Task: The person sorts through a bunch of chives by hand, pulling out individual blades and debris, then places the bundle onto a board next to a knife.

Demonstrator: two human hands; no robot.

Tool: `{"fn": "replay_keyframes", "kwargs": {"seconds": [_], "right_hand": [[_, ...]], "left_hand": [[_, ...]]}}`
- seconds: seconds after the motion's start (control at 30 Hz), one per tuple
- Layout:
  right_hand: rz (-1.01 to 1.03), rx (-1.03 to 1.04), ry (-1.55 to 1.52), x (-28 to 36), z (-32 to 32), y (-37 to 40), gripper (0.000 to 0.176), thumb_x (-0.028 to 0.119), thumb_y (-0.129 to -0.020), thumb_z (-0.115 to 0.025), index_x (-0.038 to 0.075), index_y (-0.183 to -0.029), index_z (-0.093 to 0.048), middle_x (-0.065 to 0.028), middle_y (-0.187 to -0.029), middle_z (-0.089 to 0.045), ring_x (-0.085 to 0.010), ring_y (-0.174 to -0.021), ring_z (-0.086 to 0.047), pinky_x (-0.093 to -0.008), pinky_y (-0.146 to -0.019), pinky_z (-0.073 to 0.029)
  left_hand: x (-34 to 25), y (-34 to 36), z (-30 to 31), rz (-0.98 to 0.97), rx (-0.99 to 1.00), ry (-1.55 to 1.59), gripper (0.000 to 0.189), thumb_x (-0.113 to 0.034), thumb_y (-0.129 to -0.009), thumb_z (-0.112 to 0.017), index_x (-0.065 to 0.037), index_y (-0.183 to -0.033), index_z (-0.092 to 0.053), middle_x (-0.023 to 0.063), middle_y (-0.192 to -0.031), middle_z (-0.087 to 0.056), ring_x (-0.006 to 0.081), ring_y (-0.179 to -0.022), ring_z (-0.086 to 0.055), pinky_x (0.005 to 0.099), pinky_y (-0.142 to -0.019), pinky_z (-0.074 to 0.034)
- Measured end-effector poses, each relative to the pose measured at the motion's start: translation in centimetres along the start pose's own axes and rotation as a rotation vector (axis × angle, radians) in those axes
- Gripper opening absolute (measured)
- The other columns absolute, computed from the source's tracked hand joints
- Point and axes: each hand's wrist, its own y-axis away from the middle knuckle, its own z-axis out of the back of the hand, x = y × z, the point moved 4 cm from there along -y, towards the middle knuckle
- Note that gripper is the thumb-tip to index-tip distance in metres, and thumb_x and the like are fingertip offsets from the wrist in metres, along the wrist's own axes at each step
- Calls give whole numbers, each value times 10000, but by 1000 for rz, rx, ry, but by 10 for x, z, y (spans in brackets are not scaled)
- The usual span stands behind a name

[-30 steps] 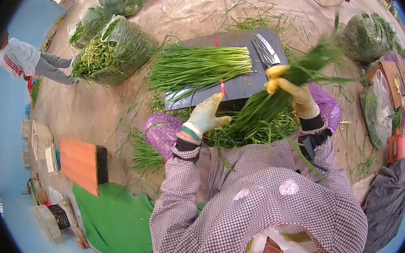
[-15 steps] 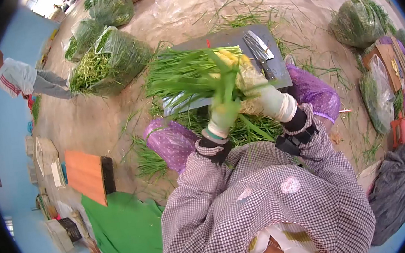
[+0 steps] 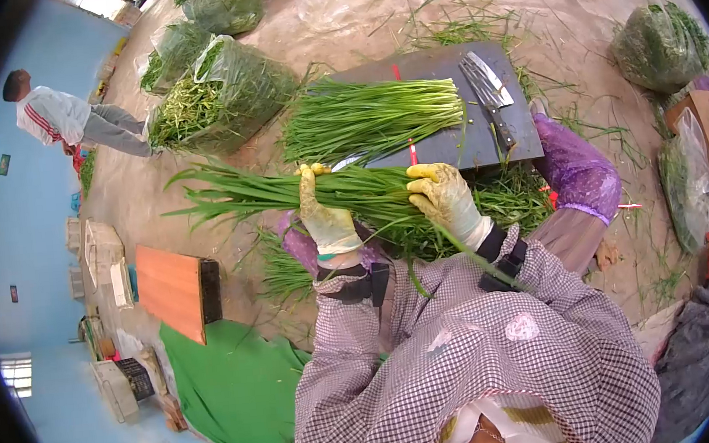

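My left hand, in a yellow-stained white glove, is wrapped round the middle of a bunch of garlic chives. My right hand, gloved the same way, closes on the other end of that bunch. The leaf tips point left, and a few loose blades dangle near my right wrist. Just beyond lies a neat pile of chives across a dark board. Red ties show at the pile's near and far sides. To its right rests a broad-bladed knife with a black handle.
Stuffed clear bags of greens stand at the far left, another bag at the right. A person is by the blue wall. An orange panel and green sheet lie at left. Cut leaves litter the floor.
The bunch has moved off the board toward my lap and now lies level, leaves to the left. My left hand has shifted left, away from my right. The pile is fully visible.
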Motion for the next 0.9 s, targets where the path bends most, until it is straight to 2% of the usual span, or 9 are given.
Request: {"fn": "replay_keyframes", "kwargs": {"seconds": [0.07,0.3,0.33,0.43,0.47,0.57,0.73,0.83,0.9], "right_hand": [[-53,-83,-118,-4,-1,-4,157,152,-898,-705,93,-1043,-688,-100,-1215,-620,-273,-1094,-611,-386,-990,-467],[-586,-160,-1207,-16,2,1,155,152,-1008,-607,30,-1076,-674,-82,-1180,-669,-184,-1016,-661,-323,-913,-520],[-712,-168,-1374,-13,6,3,194,187,-1046,-565,17,-1114,-627,-83,-1124,-687,-115,-830,-633,-285,-829,-529],[-654,-95,-1558,-23,15,14,192,206,-1059,-546,35,-1137,-588,-97,-1102,-687,-63,-668,-522,-266,-724,-515],[-702,-91,-1563,-22,20,18,194,219,-1060,-546,38,-1122,-582,-87,-1070,-684,-26,-593,-403,-245,-646,-470],[-708,-55,-1562,-34,32,35,204,234,-1052,-564,39,-1110,-584,-74,-1034,-674,-18,-573,-387,-224,-617,-437],[-701,-329,-1501,-91,54,64,138,207,-1044,-576,74,-1073,-601,-61,-1011,-677,-9,-542,-341,-144,-496,-302],[-872,107,-800,-104,57,72,164,227,-1006,-612,75,-969,-657,-22,-903,-686,-26,-550,-432,-182,-503,-364],[-804,332,-666,-88,43,62,234,291,-963,-662,69,-1031,-688,-4,-926,-673,-79,-695,-572,-248,-630,-485]], "left_hand": [[-3,-2,13,12,-20,50,157,-182,-988,-638,-65,-1092,-657,59,-1027,-682,192,-956,-635,356,-897,-528],[-31,-11,47,-17,-31,173,143,-187,-971,-633,-51,-1008,-656,73,-983,-680,211,-929,-622,377,-876,-531],[-34,-10,53,-50,-31,181,158,-192,-956,-621,-43,-998,-649,78,-972,-671,219,-923,-620,376,-883,-523],[-47,-18,86,-188,-17,104,211,-253,-966,-590,-59,-1018,-654,59,-1011,-680,208,-960,-628,387,-913,-519],[-53,-14,85,-220,-76,71,182,-247,-947,-579,-73,-984,-619,48,-968,-638,195,-933,-597,374,-899,-500],[-63,-16,97,-219,107,183,152,-241,-923,-585,-91,-948,-576,37,-906,-582,185,-883,-552,355,-857,-476],[-75,-9,97,-234,221,298,177,-200,-898,-592,-140,-835,-438,-10,-830,-436,147,-813,-451,314,-810,-399],[-79,-15,102,-188,324,422,206,-192,-902,-586,-149,-810,-407,-15,-807,-401,145,-783,-421,313,-791,-390],[-79,-7,75,-181,329,426,219,-164,-912,-567,-148,-792,-384,-11,-794,-380,147,-770,-408,321,-765,-384]]}}
